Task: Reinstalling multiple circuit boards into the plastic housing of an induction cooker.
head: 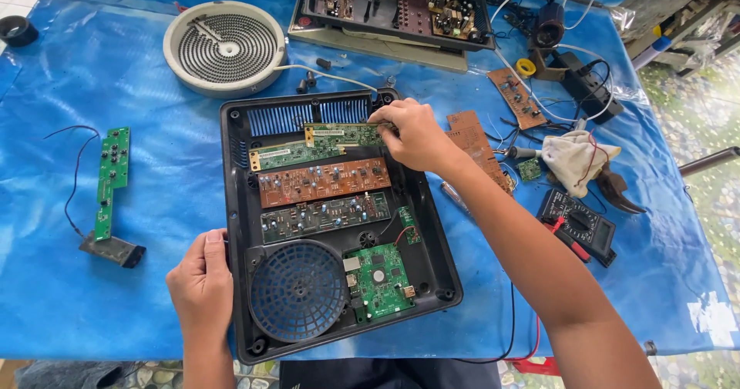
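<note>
Grip, left hand (202, 281): fingers curled over the 9 o'clock rim of the black housing (235, 227), steadying it on the blue-covered bench (154, 165). Grip, right hand (416, 134): fingertips pinching the right end of a narrow green circuit board (339, 134) at the housing's 12 o'clock. Board's long axis runs 9 to 3; right hand nearer. Brown board (322, 181) just below.

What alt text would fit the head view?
A person's right hand holds a small green circuit board over an open black plastic case filled with boards, while the left hand grips the case's edge on a blue-covered table.
</note>
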